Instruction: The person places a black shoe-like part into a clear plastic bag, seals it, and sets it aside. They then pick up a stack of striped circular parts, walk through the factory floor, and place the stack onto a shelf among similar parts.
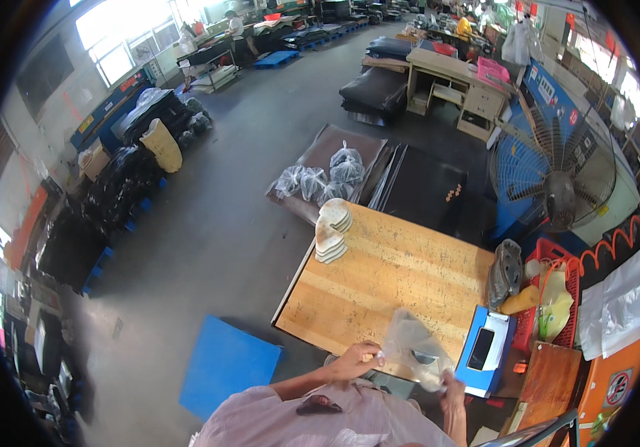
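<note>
A clear plastic bag point(408, 337) hangs over the near edge of the wooden worktable point(387, 268), spread between my hands. My right hand point(451, 393) is closed on its lower right side. Curled in at the bag's near left side, my left hand point(361, 361) pinches with a whitish bit at the fingertips, which looks like the bag's edge. Something dark shows through or beneath the plastic. At the table's far left corner lie stacked pale, flat, rounded pieces point(331, 237), apart from both hands.
Right of the bag, a dark phone point(481, 349) lies on a blue and white box point(469, 384). A red basket point(571, 298) stands beyond it, near a large fan point(558, 179). Tied bags point(346, 165) rest past the table. A blue panel point(230, 365) is at the left.
</note>
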Available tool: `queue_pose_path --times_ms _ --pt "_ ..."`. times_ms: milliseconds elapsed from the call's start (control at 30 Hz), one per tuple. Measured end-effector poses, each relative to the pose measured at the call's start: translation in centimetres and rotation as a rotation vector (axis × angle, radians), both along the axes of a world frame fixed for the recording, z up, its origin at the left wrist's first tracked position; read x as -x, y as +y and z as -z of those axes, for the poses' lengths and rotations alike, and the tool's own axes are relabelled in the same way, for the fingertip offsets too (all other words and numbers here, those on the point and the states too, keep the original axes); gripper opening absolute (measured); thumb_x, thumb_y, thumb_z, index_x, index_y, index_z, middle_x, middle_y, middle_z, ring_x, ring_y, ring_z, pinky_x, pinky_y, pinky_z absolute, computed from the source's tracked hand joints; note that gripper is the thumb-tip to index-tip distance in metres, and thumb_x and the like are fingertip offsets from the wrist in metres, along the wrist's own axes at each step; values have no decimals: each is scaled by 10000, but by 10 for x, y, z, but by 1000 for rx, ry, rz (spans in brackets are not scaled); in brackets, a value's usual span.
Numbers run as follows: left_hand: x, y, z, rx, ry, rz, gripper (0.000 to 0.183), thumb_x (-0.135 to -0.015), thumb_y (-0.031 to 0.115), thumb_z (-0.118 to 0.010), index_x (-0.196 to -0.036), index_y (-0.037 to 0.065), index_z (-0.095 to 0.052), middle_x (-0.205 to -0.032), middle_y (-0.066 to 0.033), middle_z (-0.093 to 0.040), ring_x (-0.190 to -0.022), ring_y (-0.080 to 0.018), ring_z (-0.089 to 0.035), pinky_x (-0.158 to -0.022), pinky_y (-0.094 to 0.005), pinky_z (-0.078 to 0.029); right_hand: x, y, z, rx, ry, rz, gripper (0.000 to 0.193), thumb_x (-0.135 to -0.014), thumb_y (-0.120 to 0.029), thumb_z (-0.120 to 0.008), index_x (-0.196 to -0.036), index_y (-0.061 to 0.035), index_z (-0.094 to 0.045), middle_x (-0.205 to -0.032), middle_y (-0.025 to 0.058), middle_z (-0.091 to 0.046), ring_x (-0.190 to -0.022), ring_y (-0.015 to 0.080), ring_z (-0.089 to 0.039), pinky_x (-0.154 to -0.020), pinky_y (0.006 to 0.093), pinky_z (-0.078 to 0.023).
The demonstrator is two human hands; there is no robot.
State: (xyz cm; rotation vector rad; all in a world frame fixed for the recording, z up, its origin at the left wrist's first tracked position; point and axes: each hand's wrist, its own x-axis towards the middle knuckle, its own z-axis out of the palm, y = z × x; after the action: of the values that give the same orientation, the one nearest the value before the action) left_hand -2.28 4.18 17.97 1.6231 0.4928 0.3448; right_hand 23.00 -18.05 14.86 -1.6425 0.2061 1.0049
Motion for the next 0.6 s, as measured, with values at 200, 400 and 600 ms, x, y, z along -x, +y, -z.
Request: queue_pose_path --times_ms 200,400,600 --pt "-42 27 -11 479 -246 74 226 -992 222 -588 -1062 29 -682 -878 -44 -636 -929 -162 -605 -888 -315 -453 28 40 -59 -343 -109 32 150 -969 -182 -632 -912 -47 -664 -701 -20 -571 -618 83 -514 -561 219 -379" --pt "-51 58 -61 521 -139 151 299 -1032 237 -511 -1163 3 -644 -772 -29 -640 -762 -129 -623 -802 -291 -479 39 96 -134 -472 -282 4 282 -986 -235 -621 -852 11 -652 -656 16 -543 -654 123 -527 -680 275 -423" --pt "-21 62 -127 389 -187 55 350 -1027 286 -533 -1253 37 -630 -833 -12 -682 -713 -78 -592 -695 -243 -453 64 104 -179 -456 -445 -214 331 -986 -272 -604 -862 31 -659 -645 38 -583 -668 150 -577 -702 295 -451"
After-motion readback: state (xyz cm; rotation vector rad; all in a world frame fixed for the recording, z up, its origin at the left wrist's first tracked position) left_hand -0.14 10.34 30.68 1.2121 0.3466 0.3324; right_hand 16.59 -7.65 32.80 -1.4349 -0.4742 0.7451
